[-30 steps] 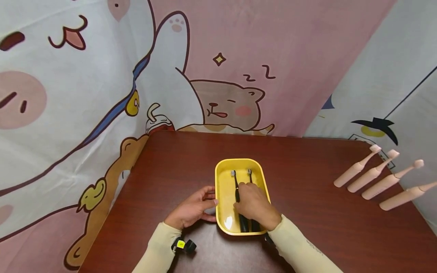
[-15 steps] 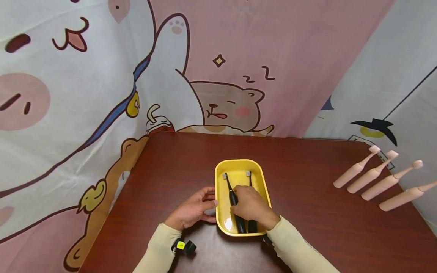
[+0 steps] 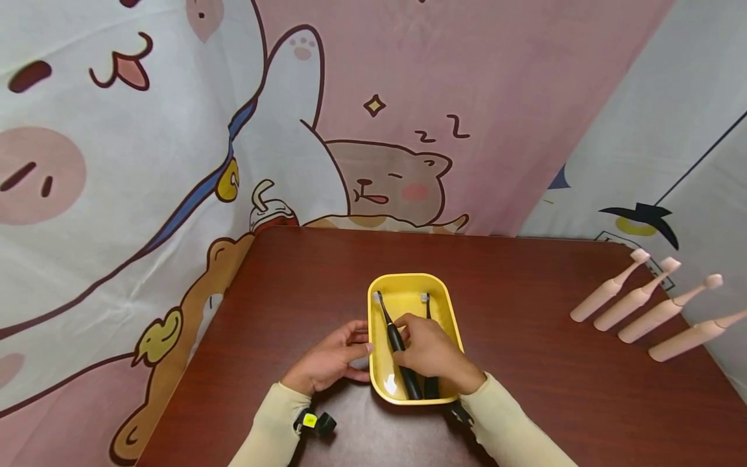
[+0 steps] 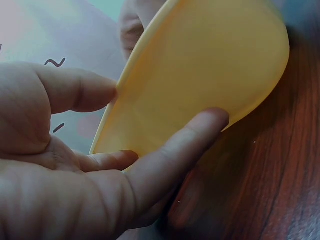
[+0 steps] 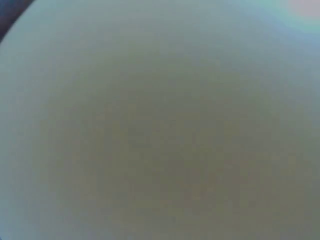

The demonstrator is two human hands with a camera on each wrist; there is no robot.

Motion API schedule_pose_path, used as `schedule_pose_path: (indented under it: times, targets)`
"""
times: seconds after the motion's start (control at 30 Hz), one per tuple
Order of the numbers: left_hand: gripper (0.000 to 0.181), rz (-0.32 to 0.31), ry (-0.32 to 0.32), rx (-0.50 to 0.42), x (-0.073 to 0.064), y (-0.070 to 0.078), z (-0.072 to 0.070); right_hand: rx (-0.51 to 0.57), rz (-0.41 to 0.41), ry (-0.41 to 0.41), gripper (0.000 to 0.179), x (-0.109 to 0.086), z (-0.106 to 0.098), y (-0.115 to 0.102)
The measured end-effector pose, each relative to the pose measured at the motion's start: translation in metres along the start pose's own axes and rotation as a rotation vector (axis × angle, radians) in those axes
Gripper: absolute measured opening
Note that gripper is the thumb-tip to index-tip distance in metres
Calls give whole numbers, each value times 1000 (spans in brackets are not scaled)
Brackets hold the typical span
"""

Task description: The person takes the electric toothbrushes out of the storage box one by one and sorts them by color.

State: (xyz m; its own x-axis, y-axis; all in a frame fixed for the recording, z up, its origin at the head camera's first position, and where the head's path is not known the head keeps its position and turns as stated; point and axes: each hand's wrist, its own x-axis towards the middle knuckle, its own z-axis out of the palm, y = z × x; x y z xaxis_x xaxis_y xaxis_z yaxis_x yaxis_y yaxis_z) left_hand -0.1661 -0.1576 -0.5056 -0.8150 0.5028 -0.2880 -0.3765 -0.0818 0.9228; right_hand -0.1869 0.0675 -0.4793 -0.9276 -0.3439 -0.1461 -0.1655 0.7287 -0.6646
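Note:
In the head view, a yellow tray (image 3: 382,383) on the table holds two black electric toothbrushes. My right hand (image 3: 430,347) reaches in and pinches the handle of the left toothbrush (image 3: 394,336), which leans toward the tray's left wall. The right toothbrush (image 3: 426,305) lies partly hidden beneath that hand. My left hand (image 3: 331,355) steadies the tray from the left, fingers extended. The left wrist view has its thumb and fingers (image 4: 175,155) against the rim and outer wall of the tray (image 4: 220,55). A pale blur fills the right wrist view.
Several pink electric toothbrushes stand in a row at the table's right side, such as this pink toothbrush (image 3: 595,301). The dark red wooden table (image 3: 309,272) meets a cartoon-printed cloth (image 3: 490,97) at its back and left edges.
The left black toothbrush has swung from nearly upright in view to a leftward slant, its head now near the tray's left rim. My left hand and the tray hold still.

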Motion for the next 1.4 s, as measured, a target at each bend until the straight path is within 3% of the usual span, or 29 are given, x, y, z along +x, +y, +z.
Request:
schedule_pose_path:
  times: [0.5,1.0,1.4]
  targets:
    - [56,-1,1,1,2,-1,-1,220,34,157,60,-31,-52,-7]
    - [58,-6,5,2,1,-2,-2,206,11,370,57,-67,-94,15]
    - [57,-6,7,2,1,-3,-3,134,10,572,62,-80,-117,57]
